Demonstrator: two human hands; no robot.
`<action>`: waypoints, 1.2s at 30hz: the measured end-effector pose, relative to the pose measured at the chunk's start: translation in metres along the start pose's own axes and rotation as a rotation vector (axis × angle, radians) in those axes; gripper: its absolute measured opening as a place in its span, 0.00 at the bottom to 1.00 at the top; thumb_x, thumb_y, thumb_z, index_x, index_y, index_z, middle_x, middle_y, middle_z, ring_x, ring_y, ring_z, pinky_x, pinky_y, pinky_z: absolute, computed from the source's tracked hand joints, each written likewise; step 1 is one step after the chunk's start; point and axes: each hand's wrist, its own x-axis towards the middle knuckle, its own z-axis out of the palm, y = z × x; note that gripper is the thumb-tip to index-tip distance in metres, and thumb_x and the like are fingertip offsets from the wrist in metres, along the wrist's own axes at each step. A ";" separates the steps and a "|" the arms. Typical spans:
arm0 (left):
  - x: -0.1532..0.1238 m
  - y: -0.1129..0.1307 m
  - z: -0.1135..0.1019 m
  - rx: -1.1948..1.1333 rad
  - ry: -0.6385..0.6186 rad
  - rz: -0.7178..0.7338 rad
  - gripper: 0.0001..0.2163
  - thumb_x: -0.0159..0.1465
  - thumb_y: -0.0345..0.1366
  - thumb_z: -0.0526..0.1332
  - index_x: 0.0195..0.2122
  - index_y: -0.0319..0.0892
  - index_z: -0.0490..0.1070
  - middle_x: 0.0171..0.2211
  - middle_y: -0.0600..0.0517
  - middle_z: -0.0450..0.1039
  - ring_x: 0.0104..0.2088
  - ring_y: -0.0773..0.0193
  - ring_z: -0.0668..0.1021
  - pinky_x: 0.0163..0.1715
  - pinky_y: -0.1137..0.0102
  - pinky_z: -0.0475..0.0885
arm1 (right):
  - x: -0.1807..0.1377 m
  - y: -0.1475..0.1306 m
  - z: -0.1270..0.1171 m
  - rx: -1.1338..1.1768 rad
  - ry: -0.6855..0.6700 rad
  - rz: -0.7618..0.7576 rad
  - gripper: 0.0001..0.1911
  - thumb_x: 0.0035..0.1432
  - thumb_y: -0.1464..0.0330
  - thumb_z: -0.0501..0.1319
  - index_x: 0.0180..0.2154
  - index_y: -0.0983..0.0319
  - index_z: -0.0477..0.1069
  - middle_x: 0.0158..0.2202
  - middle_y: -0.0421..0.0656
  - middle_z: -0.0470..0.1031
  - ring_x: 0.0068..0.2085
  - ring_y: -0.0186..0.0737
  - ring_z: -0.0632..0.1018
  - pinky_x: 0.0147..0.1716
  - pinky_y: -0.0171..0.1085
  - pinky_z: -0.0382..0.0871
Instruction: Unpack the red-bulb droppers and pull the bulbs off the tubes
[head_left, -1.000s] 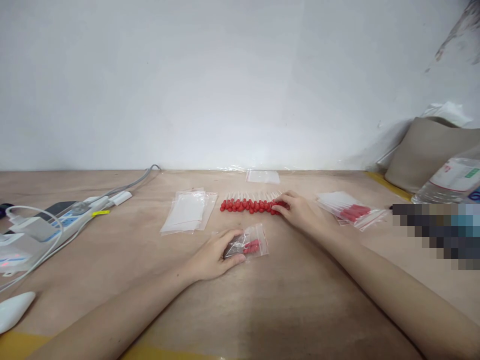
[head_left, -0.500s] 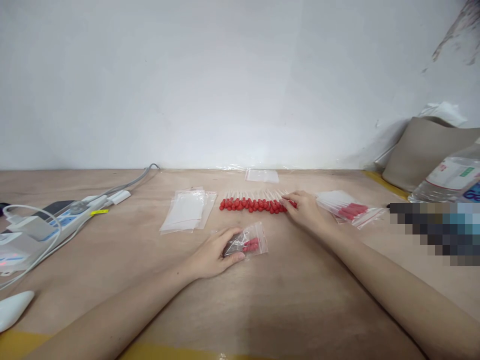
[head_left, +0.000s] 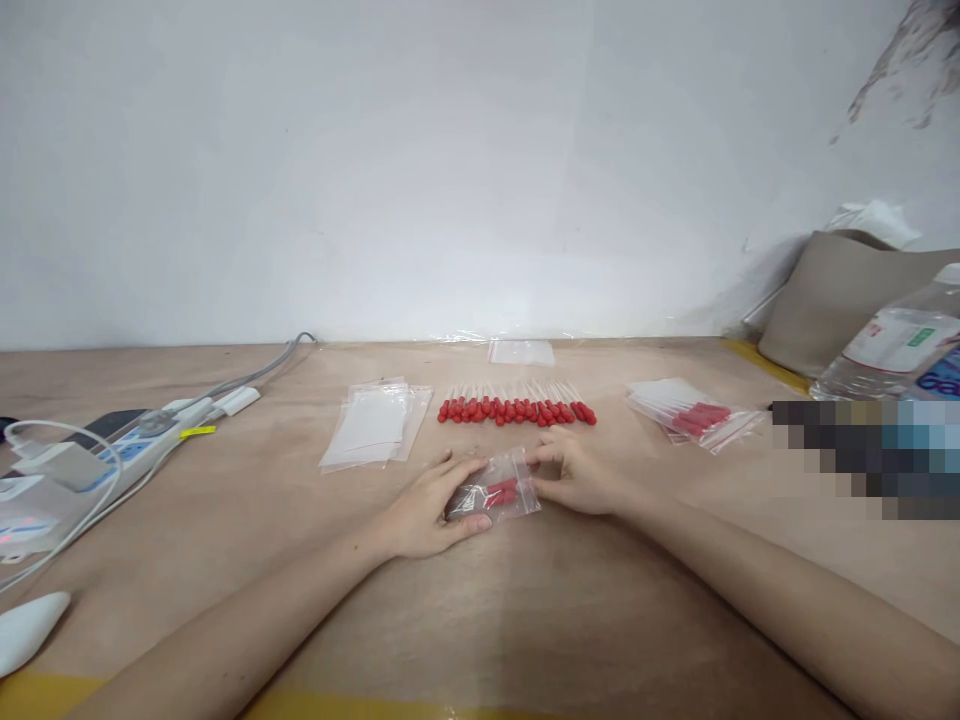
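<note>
A small clear zip bag [head_left: 501, 488] with a few red-tipped sticks in it lies on the wooden table [head_left: 525, 620]. My left hand [head_left: 431, 508] grips its left end, fingers curled around it. My right hand [head_left: 576, 472] pinches the bag's right edge with thumb and fingers. Just behind the bag, a row of several red-tipped sticks [head_left: 517, 408] lies side by side.
A stack of empty clear bags [head_left: 373, 424] lies left of the row; filled bags [head_left: 690, 415] lie to the right. A power strip with cables [head_left: 112, 445] is at far left, a white object [head_left: 26, 630] near the front edge, a plastic bottle [head_left: 892, 350] and a tan bag [head_left: 840, 290] at right.
My right hand left the right end of the stick row and came back toward me to the bag's right edge. My left hand stayed on the bag.
</note>
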 end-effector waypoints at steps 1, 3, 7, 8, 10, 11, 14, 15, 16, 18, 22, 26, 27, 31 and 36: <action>0.000 0.000 -0.001 0.019 -0.029 0.013 0.30 0.58 0.51 0.55 0.58 0.41 0.53 0.57 0.44 0.58 0.57 0.52 0.60 0.56 0.54 0.56 | 0.002 -0.002 0.002 0.004 -0.028 -0.006 0.12 0.52 0.59 0.60 0.35 0.58 0.74 0.30 0.41 0.70 0.34 0.36 0.68 0.34 0.35 0.61; 0.001 0.000 -0.004 0.048 -0.084 0.030 0.31 0.58 0.52 0.55 0.59 0.41 0.51 0.58 0.44 0.55 0.59 0.53 0.57 0.58 0.53 0.51 | 0.004 -0.006 0.006 0.018 -0.074 -0.030 0.13 0.49 0.58 0.61 0.36 0.58 0.74 0.31 0.41 0.69 0.35 0.36 0.68 0.35 0.36 0.61; 0.002 0.000 -0.006 0.076 -0.156 0.027 0.34 0.58 0.54 0.54 0.60 0.39 0.48 0.61 0.43 0.48 0.61 0.54 0.52 0.59 0.53 0.46 | 0.005 -0.009 0.014 0.086 -0.099 -0.057 0.11 0.46 0.60 0.64 0.32 0.60 0.73 0.33 0.41 0.70 0.36 0.37 0.69 0.36 0.35 0.62; 0.002 0.000 -0.007 0.077 -0.169 0.027 0.35 0.58 0.54 0.53 0.61 0.39 0.47 0.61 0.43 0.47 0.61 0.54 0.51 0.59 0.53 0.45 | 0.005 -0.010 0.015 0.105 -0.083 -0.046 0.10 0.47 0.62 0.64 0.31 0.61 0.72 0.31 0.41 0.70 0.35 0.36 0.69 0.35 0.35 0.62; 0.002 0.000 -0.007 0.081 -0.182 0.033 0.36 0.58 0.55 0.53 0.61 0.40 0.45 0.62 0.43 0.45 0.61 0.54 0.50 0.59 0.52 0.43 | 0.002 -0.009 0.017 0.163 -0.063 0.002 0.08 0.48 0.64 0.63 0.31 0.62 0.71 0.29 0.39 0.71 0.32 0.34 0.70 0.32 0.34 0.63; 0.002 0.001 -0.007 0.083 -0.185 0.037 0.36 0.58 0.55 0.53 0.61 0.41 0.44 0.62 0.43 0.44 0.62 0.54 0.50 0.59 0.52 0.43 | 0.001 -0.008 0.017 0.211 -0.069 0.033 0.08 0.49 0.65 0.62 0.32 0.62 0.70 0.29 0.39 0.71 0.30 0.33 0.70 0.31 0.34 0.63; 0.001 0.002 -0.007 0.090 -0.184 0.032 0.35 0.58 0.55 0.52 0.62 0.42 0.43 0.62 0.44 0.44 0.62 0.54 0.49 0.59 0.51 0.42 | -0.003 -0.002 0.017 0.420 -0.124 0.114 0.10 0.49 0.65 0.61 0.34 0.62 0.68 0.30 0.39 0.72 0.29 0.32 0.72 0.27 0.32 0.65; 0.001 0.003 -0.007 0.091 -0.183 0.027 0.35 0.58 0.55 0.52 0.62 0.42 0.43 0.62 0.44 0.44 0.62 0.53 0.49 0.59 0.51 0.42 | -0.004 0.000 0.015 0.498 -0.135 0.132 0.10 0.49 0.64 0.62 0.34 0.63 0.68 0.30 0.40 0.73 0.30 0.32 0.73 0.28 0.32 0.66; 0.000 0.004 -0.007 0.090 -0.182 0.022 0.35 0.59 0.55 0.52 0.62 0.43 0.43 0.62 0.44 0.44 0.62 0.53 0.49 0.59 0.51 0.43 | -0.004 0.003 0.012 0.572 -0.138 0.154 0.11 0.47 0.64 0.62 0.33 0.63 0.68 0.31 0.40 0.73 0.31 0.33 0.74 0.29 0.33 0.68; -0.001 0.005 -0.008 0.085 -0.171 0.012 0.35 0.59 0.54 0.52 0.62 0.43 0.40 0.62 0.44 0.44 0.62 0.52 0.49 0.59 0.51 0.44 | -0.004 0.009 -0.001 0.686 -0.129 0.209 0.14 0.44 0.63 0.64 0.32 0.64 0.68 0.32 0.42 0.75 0.33 0.35 0.75 0.32 0.35 0.70; -0.004 0.005 -0.013 0.103 -0.150 0.001 0.34 0.60 0.53 0.51 0.62 0.47 0.37 0.62 0.45 0.44 0.61 0.49 0.50 0.58 0.47 0.43 | -0.003 0.030 -0.047 0.680 0.027 0.316 0.18 0.44 0.61 0.65 0.37 0.64 0.70 0.33 0.44 0.76 0.35 0.38 0.77 0.37 0.39 0.70; 0.000 0.008 -0.020 0.202 -0.080 0.065 0.29 0.61 0.52 0.51 0.61 0.50 0.46 0.63 0.48 0.41 0.62 0.46 0.45 0.57 0.46 0.40 | -0.002 0.058 -0.080 0.539 0.481 0.322 0.18 0.48 0.60 0.62 0.41 0.61 0.70 0.35 0.45 0.77 0.36 0.39 0.77 0.39 0.41 0.70; 0.002 0.009 -0.020 0.215 -0.068 0.113 0.28 0.62 0.50 0.51 0.61 0.49 0.47 0.63 0.49 0.40 0.62 0.48 0.44 0.58 0.47 0.39 | -0.002 0.065 -0.082 0.487 0.583 0.305 0.19 0.48 0.60 0.62 0.42 0.61 0.70 0.36 0.45 0.76 0.38 0.40 0.77 0.40 0.42 0.70; 0.009 0.010 -0.016 0.189 -0.189 0.254 0.24 0.64 0.47 0.48 0.60 0.52 0.47 0.63 0.52 0.38 0.62 0.54 0.45 0.59 0.52 0.39 | 0.000 0.084 -0.064 0.174 0.766 0.253 0.17 0.50 0.61 0.60 0.41 0.62 0.71 0.38 0.46 0.76 0.39 0.41 0.77 0.42 0.42 0.70; 0.006 0.006 -0.003 0.152 -0.237 0.180 0.23 0.65 0.48 0.46 0.60 0.55 0.45 0.63 0.52 0.39 0.62 0.55 0.46 0.58 0.49 0.39 | 0.006 0.090 -0.035 -0.173 0.673 0.201 0.13 0.55 0.65 0.55 0.40 0.60 0.73 0.41 0.45 0.76 0.41 0.40 0.76 0.42 0.40 0.68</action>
